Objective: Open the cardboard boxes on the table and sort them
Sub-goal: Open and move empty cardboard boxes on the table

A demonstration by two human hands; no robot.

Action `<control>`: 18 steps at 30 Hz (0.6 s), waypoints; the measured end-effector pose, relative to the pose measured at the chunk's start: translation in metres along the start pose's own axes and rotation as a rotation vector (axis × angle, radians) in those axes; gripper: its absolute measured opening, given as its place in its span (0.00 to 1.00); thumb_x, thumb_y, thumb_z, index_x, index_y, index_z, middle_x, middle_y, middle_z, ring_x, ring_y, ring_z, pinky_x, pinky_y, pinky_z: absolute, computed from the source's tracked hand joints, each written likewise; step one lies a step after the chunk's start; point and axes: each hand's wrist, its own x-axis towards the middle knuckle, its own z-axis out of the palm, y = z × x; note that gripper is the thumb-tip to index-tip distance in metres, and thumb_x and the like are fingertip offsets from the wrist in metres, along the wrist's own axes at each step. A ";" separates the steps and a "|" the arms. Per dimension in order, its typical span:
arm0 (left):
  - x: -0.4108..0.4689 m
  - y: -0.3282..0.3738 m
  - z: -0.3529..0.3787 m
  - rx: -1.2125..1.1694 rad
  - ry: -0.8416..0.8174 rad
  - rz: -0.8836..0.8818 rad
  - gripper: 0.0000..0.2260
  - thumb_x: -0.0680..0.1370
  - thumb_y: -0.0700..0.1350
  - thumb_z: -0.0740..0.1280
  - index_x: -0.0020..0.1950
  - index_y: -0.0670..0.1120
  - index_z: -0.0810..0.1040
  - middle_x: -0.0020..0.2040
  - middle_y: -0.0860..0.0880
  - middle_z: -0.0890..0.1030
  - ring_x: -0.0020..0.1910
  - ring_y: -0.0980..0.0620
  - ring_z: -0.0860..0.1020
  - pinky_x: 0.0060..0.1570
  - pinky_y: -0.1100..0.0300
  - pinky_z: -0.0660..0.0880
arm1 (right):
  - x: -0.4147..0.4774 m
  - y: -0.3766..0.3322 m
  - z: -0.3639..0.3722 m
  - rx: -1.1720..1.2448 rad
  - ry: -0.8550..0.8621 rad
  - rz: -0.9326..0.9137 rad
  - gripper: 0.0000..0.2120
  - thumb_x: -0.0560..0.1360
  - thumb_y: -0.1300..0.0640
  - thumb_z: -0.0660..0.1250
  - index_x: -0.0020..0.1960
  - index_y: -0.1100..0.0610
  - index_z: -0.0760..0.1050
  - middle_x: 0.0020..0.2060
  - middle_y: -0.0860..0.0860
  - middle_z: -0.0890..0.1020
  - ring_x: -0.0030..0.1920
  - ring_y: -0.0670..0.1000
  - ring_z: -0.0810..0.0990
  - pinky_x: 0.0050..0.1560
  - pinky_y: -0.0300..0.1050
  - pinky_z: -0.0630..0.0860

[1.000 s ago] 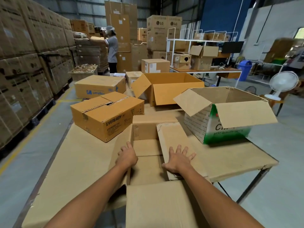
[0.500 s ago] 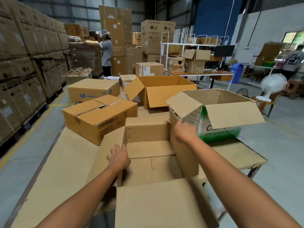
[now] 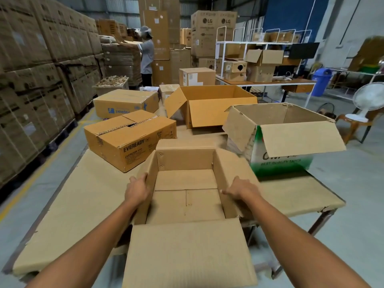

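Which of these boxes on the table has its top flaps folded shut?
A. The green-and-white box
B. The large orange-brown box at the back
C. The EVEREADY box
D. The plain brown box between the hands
C: the EVEREADY box has its top flaps folded down across it, while the plain brown box, gripped at its side walls by the left hand and the right hand, shows its bare inside.

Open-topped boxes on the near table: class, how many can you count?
3: the plain box nearest the viewer, the green-printed box at right, the large box behind them. More may be hidden.
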 end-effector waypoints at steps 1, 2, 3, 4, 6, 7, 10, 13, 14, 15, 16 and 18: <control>-0.001 -0.002 -0.001 -0.013 -0.001 0.003 0.24 0.80 0.44 0.62 0.77 0.51 0.63 0.65 0.38 0.68 0.60 0.37 0.75 0.61 0.46 0.74 | 0.000 -0.001 0.009 0.069 -0.029 -0.047 0.35 0.73 0.41 0.68 0.73 0.56 0.63 0.67 0.60 0.74 0.63 0.62 0.74 0.63 0.60 0.74; -0.003 -0.003 -0.002 -0.029 -0.015 0.005 0.24 0.80 0.45 0.62 0.77 0.49 0.63 0.65 0.39 0.69 0.59 0.37 0.76 0.60 0.46 0.75 | -0.001 -0.001 0.016 0.129 -0.035 -0.088 0.27 0.75 0.49 0.66 0.70 0.57 0.65 0.63 0.58 0.77 0.60 0.60 0.77 0.59 0.55 0.77; -0.007 -0.004 -0.003 -0.047 -0.042 0.005 0.25 0.80 0.45 0.63 0.77 0.49 0.63 0.66 0.39 0.69 0.59 0.38 0.76 0.60 0.47 0.75 | -0.001 -0.002 0.021 0.159 -0.017 -0.108 0.22 0.77 0.54 0.64 0.69 0.58 0.66 0.61 0.58 0.78 0.58 0.59 0.78 0.57 0.52 0.77; -0.011 -0.004 -0.004 -0.074 -0.072 0.006 0.27 0.80 0.45 0.64 0.78 0.48 0.61 0.67 0.40 0.68 0.60 0.39 0.75 0.61 0.48 0.74 | -0.001 -0.005 0.022 0.162 0.014 -0.117 0.20 0.78 0.56 0.62 0.68 0.59 0.67 0.61 0.58 0.78 0.58 0.59 0.79 0.54 0.50 0.77; -0.022 -0.005 -0.006 -0.138 -0.128 0.021 0.31 0.80 0.45 0.66 0.80 0.47 0.58 0.72 0.41 0.66 0.67 0.42 0.71 0.66 0.49 0.69 | -0.002 -0.010 0.022 0.133 0.088 -0.117 0.18 0.80 0.58 0.60 0.68 0.60 0.66 0.61 0.58 0.79 0.58 0.59 0.79 0.50 0.49 0.75; -0.029 -0.006 -0.006 -0.161 -0.143 0.040 0.32 0.79 0.45 0.67 0.81 0.46 0.56 0.75 0.41 0.64 0.71 0.43 0.68 0.70 0.50 0.66 | -0.003 -0.012 0.022 0.111 0.121 -0.117 0.19 0.80 0.59 0.60 0.70 0.59 0.65 0.61 0.57 0.79 0.58 0.59 0.79 0.50 0.50 0.75; -0.049 -0.007 0.000 -0.157 -0.098 0.066 0.33 0.79 0.48 0.69 0.80 0.45 0.57 0.77 0.43 0.63 0.74 0.44 0.64 0.73 0.51 0.61 | 0.002 -0.015 0.025 0.024 0.181 -0.162 0.29 0.79 0.61 0.57 0.78 0.57 0.53 0.62 0.58 0.79 0.60 0.59 0.79 0.54 0.51 0.74; -0.059 -0.004 0.005 -0.129 0.026 0.032 0.30 0.79 0.48 0.68 0.79 0.46 0.62 0.72 0.42 0.68 0.69 0.43 0.70 0.68 0.53 0.67 | 0.011 -0.016 0.029 -0.043 0.207 -0.227 0.35 0.79 0.63 0.57 0.81 0.56 0.44 0.61 0.57 0.80 0.59 0.58 0.79 0.53 0.50 0.74; -0.060 -0.003 0.005 -0.121 0.054 0.021 0.29 0.79 0.48 0.68 0.78 0.47 0.63 0.71 0.42 0.70 0.68 0.43 0.71 0.66 0.52 0.68 | 0.014 -0.017 0.029 -0.054 0.223 -0.242 0.36 0.79 0.63 0.57 0.81 0.56 0.44 0.60 0.57 0.80 0.58 0.58 0.80 0.51 0.50 0.74; -0.062 -0.002 0.004 -0.109 0.069 0.012 0.28 0.79 0.48 0.67 0.78 0.47 0.64 0.70 0.42 0.70 0.67 0.42 0.72 0.65 0.52 0.69 | 0.015 -0.017 0.029 -0.065 0.234 -0.255 0.36 0.79 0.64 0.58 0.81 0.57 0.44 0.60 0.58 0.80 0.58 0.58 0.80 0.50 0.49 0.74; -0.063 -0.001 0.003 -0.101 0.074 0.008 0.28 0.78 0.48 0.67 0.77 0.47 0.64 0.70 0.42 0.71 0.66 0.42 0.73 0.64 0.51 0.70 | 0.015 -0.016 0.029 -0.074 0.239 -0.270 0.36 0.78 0.64 0.59 0.81 0.58 0.45 0.60 0.58 0.80 0.57 0.58 0.80 0.50 0.49 0.74; -0.065 0.001 0.000 -0.102 0.079 0.005 0.27 0.78 0.47 0.67 0.77 0.46 0.65 0.70 0.42 0.72 0.66 0.43 0.73 0.65 0.52 0.70 | 0.010 -0.015 0.027 -0.054 0.224 -0.301 0.36 0.77 0.61 0.63 0.81 0.58 0.49 0.61 0.60 0.77 0.58 0.60 0.78 0.53 0.52 0.74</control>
